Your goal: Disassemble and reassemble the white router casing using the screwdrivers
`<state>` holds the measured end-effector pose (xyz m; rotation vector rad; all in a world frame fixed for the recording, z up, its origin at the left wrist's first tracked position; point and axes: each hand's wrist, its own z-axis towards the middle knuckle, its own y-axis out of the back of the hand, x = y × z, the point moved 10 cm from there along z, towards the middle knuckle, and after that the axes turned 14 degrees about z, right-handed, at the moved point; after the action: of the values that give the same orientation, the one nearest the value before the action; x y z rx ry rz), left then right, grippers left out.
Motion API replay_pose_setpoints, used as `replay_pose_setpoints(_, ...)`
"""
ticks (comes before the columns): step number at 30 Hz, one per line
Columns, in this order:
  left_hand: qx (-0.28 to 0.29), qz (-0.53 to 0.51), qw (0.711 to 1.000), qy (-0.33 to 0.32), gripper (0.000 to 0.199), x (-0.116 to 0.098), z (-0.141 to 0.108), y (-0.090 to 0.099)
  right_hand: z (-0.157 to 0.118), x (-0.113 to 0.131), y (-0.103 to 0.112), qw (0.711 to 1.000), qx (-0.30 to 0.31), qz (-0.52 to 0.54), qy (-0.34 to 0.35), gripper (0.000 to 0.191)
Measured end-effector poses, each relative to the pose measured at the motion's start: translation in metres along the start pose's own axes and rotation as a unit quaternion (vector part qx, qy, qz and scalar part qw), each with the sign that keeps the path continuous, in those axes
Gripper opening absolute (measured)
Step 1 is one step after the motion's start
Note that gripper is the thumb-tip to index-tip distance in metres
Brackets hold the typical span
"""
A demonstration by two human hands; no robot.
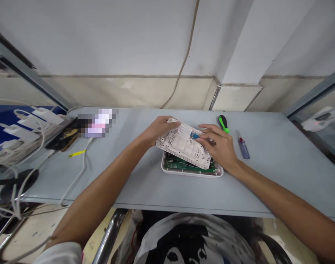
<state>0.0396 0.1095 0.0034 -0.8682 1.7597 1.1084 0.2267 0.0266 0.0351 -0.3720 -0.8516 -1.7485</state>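
Observation:
My left hand (162,128) grips the upper left edge of a white perforated plastic cover (181,145), thumb on its face. The cover is tilted above a white housing (193,174) lying on the table, and a green circuit board (175,164) shows inside it. At the cover's upper right, the fingers of my right hand (218,145) pinch a small blue piece (195,135), which looks like a connector. It sits at an opening in the cover; my fingers hide part of it. A thin wire runs below the cover near the board.
Right of the hands lie a green-and-black screwdriver handle (224,124) and a screwdriver with a translucent purple handle (243,148). On the left are a phone with a lit screen (99,124), a dark phone (64,137), white cables (80,174) and a power strip with chargers (21,141).

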Motion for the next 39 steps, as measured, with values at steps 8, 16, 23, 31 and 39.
replay_pose_setpoints(8, 0.013, -0.03, 0.999, -0.034, 0.018, 0.006, 0.008, -0.004, -0.005, 0.004, -0.003, 0.996, 0.027, -0.084, 0.013, 0.009)
replay_pose_setpoints(16, 0.005, -0.075, 0.997, -0.033, 0.012, 0.01, 0.008, -0.01, -0.008, 0.003, -0.004, 0.992, 0.027, -0.12, -0.015, 0.008)
replay_pose_setpoints(23, -0.003, -0.073, 0.997, -0.035, 0.012, 0.007, 0.008, -0.015, -0.012, 0.001, -0.001, 0.989, 0.021, -0.142, -0.048, 0.013)
replay_pose_setpoints(31, -0.03, -0.026, 0.996, -0.077, 0.012, 0.003, 0.008, -0.021, -0.011, 0.001, 0.012, 0.993, 0.024, -0.12, 0.0, 0.012)
replay_pose_setpoints(39, -0.036, 0.013, 0.992, -0.118, 0.016, -0.005, 0.01, -0.023, -0.014, 0.002, 0.014, 0.994, 0.032, -0.098, 0.02, 0.016)
